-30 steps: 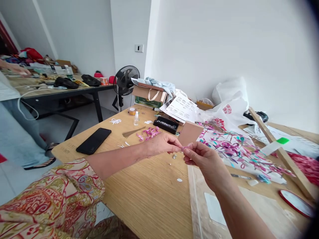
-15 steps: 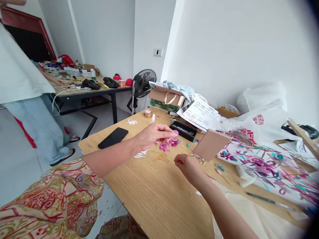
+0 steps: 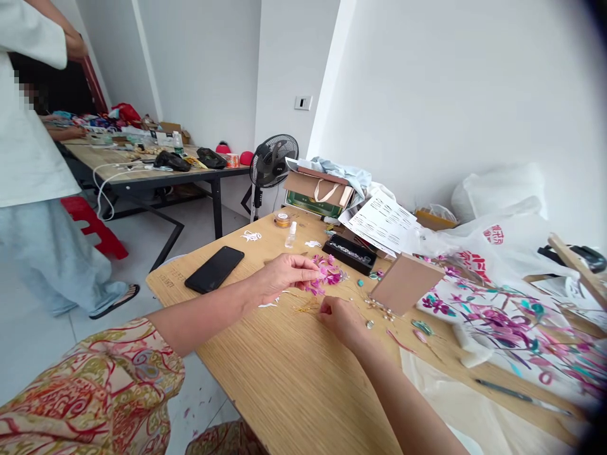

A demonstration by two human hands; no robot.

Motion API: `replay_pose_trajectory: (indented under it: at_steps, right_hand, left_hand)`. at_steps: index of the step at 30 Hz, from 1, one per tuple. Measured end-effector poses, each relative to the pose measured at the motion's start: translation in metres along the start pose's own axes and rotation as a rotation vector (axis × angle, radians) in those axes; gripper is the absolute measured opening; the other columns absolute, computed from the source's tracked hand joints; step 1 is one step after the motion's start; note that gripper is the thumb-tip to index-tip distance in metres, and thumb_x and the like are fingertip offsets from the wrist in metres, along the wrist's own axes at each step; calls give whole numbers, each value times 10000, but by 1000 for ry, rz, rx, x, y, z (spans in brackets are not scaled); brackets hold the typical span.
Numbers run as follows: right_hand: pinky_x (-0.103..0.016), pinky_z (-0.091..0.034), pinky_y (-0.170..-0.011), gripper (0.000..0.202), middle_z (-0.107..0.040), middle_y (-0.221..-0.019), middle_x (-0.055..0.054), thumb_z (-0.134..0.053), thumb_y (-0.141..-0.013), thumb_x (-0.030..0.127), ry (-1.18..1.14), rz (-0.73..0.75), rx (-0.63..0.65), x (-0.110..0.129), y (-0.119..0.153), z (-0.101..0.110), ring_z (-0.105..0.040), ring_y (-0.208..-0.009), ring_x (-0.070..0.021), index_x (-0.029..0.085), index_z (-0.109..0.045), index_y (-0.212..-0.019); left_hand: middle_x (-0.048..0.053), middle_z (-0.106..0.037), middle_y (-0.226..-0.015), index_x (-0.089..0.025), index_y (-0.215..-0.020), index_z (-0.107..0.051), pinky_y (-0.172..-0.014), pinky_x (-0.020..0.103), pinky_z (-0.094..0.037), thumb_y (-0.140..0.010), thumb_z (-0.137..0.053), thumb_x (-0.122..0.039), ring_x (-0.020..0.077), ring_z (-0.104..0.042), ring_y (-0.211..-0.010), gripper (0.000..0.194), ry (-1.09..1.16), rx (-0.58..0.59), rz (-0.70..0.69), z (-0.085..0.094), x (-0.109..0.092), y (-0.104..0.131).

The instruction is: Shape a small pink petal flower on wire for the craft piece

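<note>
My left hand (image 3: 290,275) is closed in a pinch on a small pink flower piece, in front of a pile of magenta petals (image 3: 332,270) on the wooden table (image 3: 279,373). Close by on the right, my right hand (image 3: 339,318) has its fingers pressed together; whatever is between them is too small to make out. Gold wires (image 3: 306,308) lie between and below the two hands. Beside the right hand are pearl-tipped stems (image 3: 385,311) and an upright brown board (image 3: 406,283). White cut pieces (image 3: 269,305) are partly hidden under the left hand.
A black phone (image 3: 215,269) lies at the left, a small spray bottle (image 3: 291,235) and black tray (image 3: 349,253) behind the hands. Painted flower fabric (image 3: 512,322) and a pen (image 3: 521,397) are at right. A person (image 3: 33,151) stands at far left.
My left hand has moved lower and slightly left, uncovering the spray bottle. My right hand has shifted a little left, nearer the gold wires. The standing person has moved left and raised an arm.
</note>
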State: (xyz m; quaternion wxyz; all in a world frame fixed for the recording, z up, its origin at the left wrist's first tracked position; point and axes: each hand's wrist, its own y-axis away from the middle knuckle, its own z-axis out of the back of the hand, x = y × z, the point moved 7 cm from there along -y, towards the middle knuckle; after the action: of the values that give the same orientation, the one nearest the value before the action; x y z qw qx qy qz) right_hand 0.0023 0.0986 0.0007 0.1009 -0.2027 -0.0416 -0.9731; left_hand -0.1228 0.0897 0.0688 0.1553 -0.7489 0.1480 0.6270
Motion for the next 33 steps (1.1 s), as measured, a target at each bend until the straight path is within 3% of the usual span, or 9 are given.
replay_pose_trajectory:
  at_steps: [6, 11, 13, 18, 24, 28, 33]
  right_hand:
    - [-208, -274, -434, 131, -537, -487, 26, -465, -588, 98, -139, -12, 50, -6, 15, 8, -490, -479, -114, 203, -459, -510]
    - [-198, -341, -401, 93, -516, -469, 49, -443, -667, 192, -284, -34, 53, -22, 42, 37, -521, -433, -109, 214, -482, -585]
    - [-213, -385, -433, 112, -520, -492, 42, -440, -701, 254, -335, -35, -4, -27, 56, 54, -532, -468, -116, 217, -512, -624]
    - [-258, -445, -513, 175, -573, -546, 4, -499, -709, 338, -460, 56, -297, -22, 89, 96, -538, -509, -134, 208, -616, -710]
    - [-260, -448, -497, 124, -579, -540, 4, -506, -708, 289, -525, 37, -348, -26, 95, 99, -553, -512, -142, 207, -584, -760]
    - [-251, -419, -501, 143, -554, -523, 7, -486, -721, 294, -411, 40, -357, -31, 93, 99, -527, -513, -136, 209, -564, -636]
    - [-248, -401, -506, 166, -579, -631, -25, -482, -737, 322, -301, 68, -420, -35, 98, 103, -531, -604, -157, 207, -561, -647]
  left_hand:
    - [-7, -563, -633, -129, -706, -613, -571, 212, -364, -572, -693, -296, 51, -478, -549, 228, 10, -36, 72, 2, 20, -7]
    - [6, -566, -638, -122, -732, -638, -571, 212, -360, -580, -681, -329, 53, -468, -560, 261, -16, 26, 76, -10, 30, -10]
    - [6, -555, -624, -115, -761, -647, -558, 212, -351, -587, -671, -343, 58, -463, -561, 287, -25, 67, 69, -21, 33, -10]
    - [4, -541, -598, -102, -771, -654, -559, 219, -340, -571, -682, -344, 66, -458, -567, 315, -12, 121, 109, -56, 41, -10]
    - [5, -553, -606, -121, -795, -659, -551, 221, -325, -589, -668, -358, 68, -451, -569, 315, -3, 243, 117, -93, 41, -7]
    - [8, -561, -628, -132, -805, -659, -561, 218, -329, -610, -655, -356, 68, -458, -580, 297, -1, 285, 117, -103, 41, -6]
    - [14, -567, -653, -133, -792, -657, -589, 224, -343, -606, -662, -361, 71, -472, -596, 294, 61, 302, 155, -110, 44, -6]
